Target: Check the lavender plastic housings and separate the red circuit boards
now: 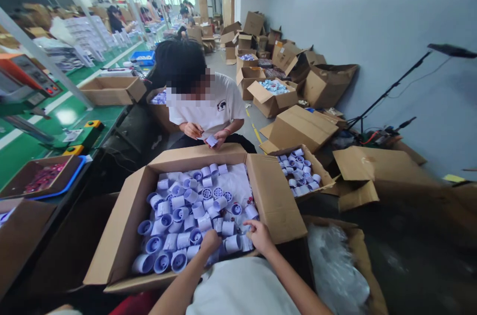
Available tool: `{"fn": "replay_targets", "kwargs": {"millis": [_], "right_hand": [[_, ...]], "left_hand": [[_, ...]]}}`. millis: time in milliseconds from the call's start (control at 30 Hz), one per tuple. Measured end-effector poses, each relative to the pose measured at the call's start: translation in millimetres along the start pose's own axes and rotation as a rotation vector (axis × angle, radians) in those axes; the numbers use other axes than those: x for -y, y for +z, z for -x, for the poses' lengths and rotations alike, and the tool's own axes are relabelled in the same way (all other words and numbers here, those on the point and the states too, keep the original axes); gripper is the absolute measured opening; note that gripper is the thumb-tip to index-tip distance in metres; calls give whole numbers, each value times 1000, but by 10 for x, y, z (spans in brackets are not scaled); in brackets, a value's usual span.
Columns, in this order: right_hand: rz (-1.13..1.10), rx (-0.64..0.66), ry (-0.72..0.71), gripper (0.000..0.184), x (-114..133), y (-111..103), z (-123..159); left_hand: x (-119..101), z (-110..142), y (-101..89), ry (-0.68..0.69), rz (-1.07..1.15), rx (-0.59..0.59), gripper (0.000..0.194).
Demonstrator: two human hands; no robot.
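Pale lavender plastic cups [142, 264] lay loosely jumbled in an open cardboard box [278, 200], crowding its near edge and near left corner and thinning toward the far right corner. Each looked light, stiff and somewhat smooth, likely to roll and perhaps to crack under a hard squeeze; the outer wall, just below the rim, appeared the best place to grip. The left hand [211, 241] reached in among the cups inside the near edge, its fingers curled down and hidden, its opening and any hold impossible to tell. Toward the near right corner, the right hand [260, 236] was partly open, forefinger extended, other fingers bent, nothing visibly held, just beside one cup [252, 212].
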State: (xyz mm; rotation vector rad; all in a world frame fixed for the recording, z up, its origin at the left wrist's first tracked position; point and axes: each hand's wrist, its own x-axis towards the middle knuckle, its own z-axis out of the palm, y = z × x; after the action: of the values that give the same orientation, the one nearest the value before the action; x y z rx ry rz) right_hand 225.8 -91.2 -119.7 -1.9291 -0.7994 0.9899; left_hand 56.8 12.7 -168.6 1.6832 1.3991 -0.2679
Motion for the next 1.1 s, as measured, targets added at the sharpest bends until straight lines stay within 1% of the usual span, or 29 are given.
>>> {"fn": "replay_targets", "kwargs": {"millis": [67, 167, 300, 367, 433, 500, 600, 700, 800, 900, 967, 1000, 1033, 1100], "right_hand": [[-22, 4, 0, 36, 37, 12, -6], [-55, 31, -15, 35, 120, 38, -7], [-81, 89, -64, 38, 287, 63, 5], [-86, 110, -90, 41, 386, 67, 17], [-88, 124, -115, 43, 485, 68, 34], [-97, 147, -151, 47, 575, 67, 54], [-124, 198, -248, 49, 670, 62, 86], [-125, 202, -357, 44, 717, 52, 112], [-118, 195, -414, 38, 750, 38, 133], [-108, 206, -449, 28, 774, 26, 143], [-95, 200, -449, 25, 769, 17, 135], [-90, 190, -442, 25, 758, 10, 127], [-87, 176, -435, 25, 740, 1, 116], [-82, 133, -423, 23, 689, -28, 91]], "left_hand": [[-13, 60, -55, 13, 46, -3, 22], [-58, 169, -183, 73, 194, -10, 29], [-207, 377, -408, 176, 420, 19, 32], [-320, 516, -523, 226, 585, 85, 35], [-444, 662, -625, 254, 788, 201, 37], [-559, 791, -706, 249, 909, 302, 39], [-687, 920, -789, 228, 953, 368, 39], [-757, 988, -847, 239, 1028, 434, 39], [-791, 1028, -882, 230, 1088, 520, 39], [-798, 1028, -883, 193, 1105, 570, 37], [-776, 985, -875, 177, 1077, 564, 35], [-751, 946, -874, 167, 1024, 522, 34], [-716, 895, -878, 154, 947, 450, 32], [-609, 762, -901, 116, 781, 255, 31]]}}
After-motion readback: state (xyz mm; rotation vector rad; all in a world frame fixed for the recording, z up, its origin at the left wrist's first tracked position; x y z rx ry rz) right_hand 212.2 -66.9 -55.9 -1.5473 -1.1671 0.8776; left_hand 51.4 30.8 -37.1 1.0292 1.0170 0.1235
